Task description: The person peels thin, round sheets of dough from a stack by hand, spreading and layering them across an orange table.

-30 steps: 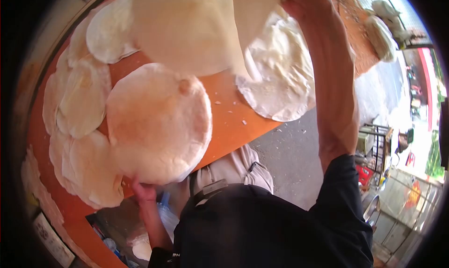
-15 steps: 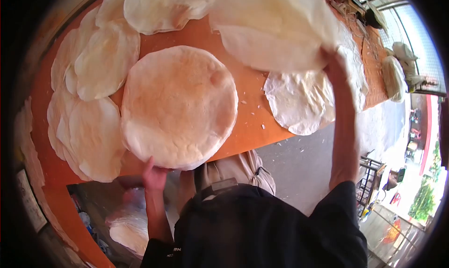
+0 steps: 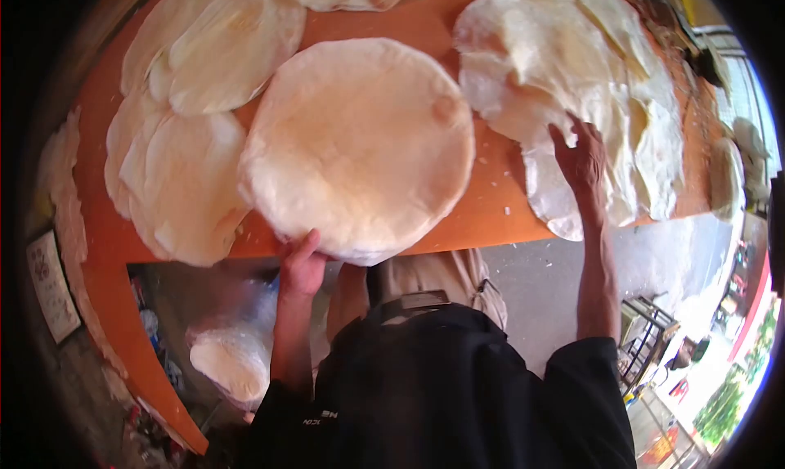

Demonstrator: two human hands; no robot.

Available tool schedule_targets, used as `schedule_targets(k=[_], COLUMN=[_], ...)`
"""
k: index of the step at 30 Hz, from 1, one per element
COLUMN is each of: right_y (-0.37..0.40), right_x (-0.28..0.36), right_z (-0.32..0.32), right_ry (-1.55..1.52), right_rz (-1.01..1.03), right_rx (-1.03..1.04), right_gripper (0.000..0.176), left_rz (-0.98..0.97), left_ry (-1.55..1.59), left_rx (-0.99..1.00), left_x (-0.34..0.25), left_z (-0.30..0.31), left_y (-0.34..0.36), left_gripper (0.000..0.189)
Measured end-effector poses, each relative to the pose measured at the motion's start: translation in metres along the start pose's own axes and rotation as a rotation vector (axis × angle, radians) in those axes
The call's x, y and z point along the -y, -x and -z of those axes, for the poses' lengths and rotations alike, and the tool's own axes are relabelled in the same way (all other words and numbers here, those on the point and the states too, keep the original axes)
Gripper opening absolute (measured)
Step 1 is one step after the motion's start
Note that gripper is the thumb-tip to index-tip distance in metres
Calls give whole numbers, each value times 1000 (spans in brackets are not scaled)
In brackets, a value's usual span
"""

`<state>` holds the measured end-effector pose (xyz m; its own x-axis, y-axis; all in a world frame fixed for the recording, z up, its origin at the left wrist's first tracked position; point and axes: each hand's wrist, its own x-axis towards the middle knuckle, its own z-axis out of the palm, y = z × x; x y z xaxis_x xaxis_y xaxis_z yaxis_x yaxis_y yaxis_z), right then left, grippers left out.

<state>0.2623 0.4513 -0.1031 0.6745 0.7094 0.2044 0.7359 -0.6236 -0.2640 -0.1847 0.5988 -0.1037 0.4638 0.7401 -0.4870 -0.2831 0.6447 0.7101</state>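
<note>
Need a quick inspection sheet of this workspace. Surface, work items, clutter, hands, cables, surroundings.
Surface: orange table, partly covered by pale, flat sheets.
Work items: round stack at the middle; overlapping left sheets; rumpled right pile; more sheets along the far side.
Clutter: pale flakes between the round stack and right pile; pale bundle below table level at left.
Hands: left hand at the stack's near edge, thumb on the rim; right hand at the right pile, fingers spread, contact unclear.
Cables: nothing seen.
Surroundings: grey floor; metal rack off to the right, details blurred.
</note>
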Motion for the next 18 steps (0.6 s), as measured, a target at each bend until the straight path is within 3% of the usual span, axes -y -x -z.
schedule_targets(k=[1, 2, 3, 5, 7, 8, 9, 11, 13, 15, 18], right_y=[-3, 0, -7, -13, -8, 1, 13, 40, 50, 45, 43], right_x=[-2, -4, -5, 31, 102, 137, 161, 222, 243, 239, 234], right_z=[-13, -24, -25, -13, 4, 7, 2, 11, 13, 7, -4], right_ry=[-11, -114, -32, 183, -236, -525, -763, -896, -857, -941, -1079], right_rz=[124, 41, 38, -18, 165, 113, -23, 201, 345, 68, -52], right_rx=[201, 352, 446, 384, 176, 357, 723, 928, 887, 1108, 1132], right_gripper=[40, 35, 33, 33, 35, 33, 33, 45, 44, 36, 27], left_rz=[-25, -64, -54, -135, -89, -70, -99, -158, -184, -205, -190], left_ry=[-16, -21, -13, -15, -27, -31, -29, -30, -73, -141, -90], left_rx=[0, 23, 42, 51, 66, 82, 94, 117, 120, 81, 4], left_x=[1, -1, -4, -7, -13, -15, -15, -16, -18, -14, -15], left_z=[0, -3, -6, -20, -32, -37, -40, -44, -44, -41, -44], left_y=[-2, -3, -2, -2, -3, -6, -10, -14, -17, -19, -14], left_gripper=[66, 66, 67, 69, 71, 72, 73, 74, 74, 73, 68])
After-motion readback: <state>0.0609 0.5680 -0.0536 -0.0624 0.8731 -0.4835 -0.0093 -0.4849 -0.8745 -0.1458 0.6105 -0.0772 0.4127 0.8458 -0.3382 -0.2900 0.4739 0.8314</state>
